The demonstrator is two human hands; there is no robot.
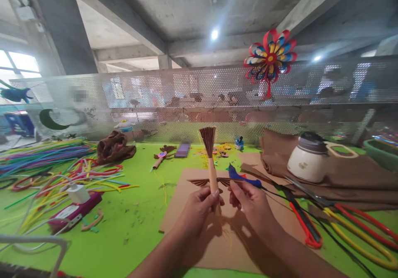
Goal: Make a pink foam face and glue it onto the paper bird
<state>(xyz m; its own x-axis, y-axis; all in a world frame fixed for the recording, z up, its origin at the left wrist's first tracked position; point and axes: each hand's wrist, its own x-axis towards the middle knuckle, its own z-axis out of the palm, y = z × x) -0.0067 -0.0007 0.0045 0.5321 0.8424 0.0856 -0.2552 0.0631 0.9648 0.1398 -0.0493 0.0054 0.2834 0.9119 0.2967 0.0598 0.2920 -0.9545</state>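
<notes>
At far left on the green tabletop (133, 211), loose coloured strips (59, 153) crowd toward the rear; nearer, a purple power strip (76, 213) with white cable. Between power strip and cardboard sheet (179, 195), a speckled stretch of green gives room left of the forearm. Cardboard's left edge slants outward toward the near side. Left hand (203, 201) grips the shaft of the brown bird-like craft piece (212, 172), held upright above the cardboard, fanned tail uppermost. Right hand (247, 197) pinches the tip of its right pleated wing between thumb and fingers. Right side is tighter: blue tool (247, 177) just behind the right hand, red utility knife (306, 224) along the cardboard's right edge, then open-handled scissors (345, 220). White jug (308, 158) stands behind the scissors.
</notes>
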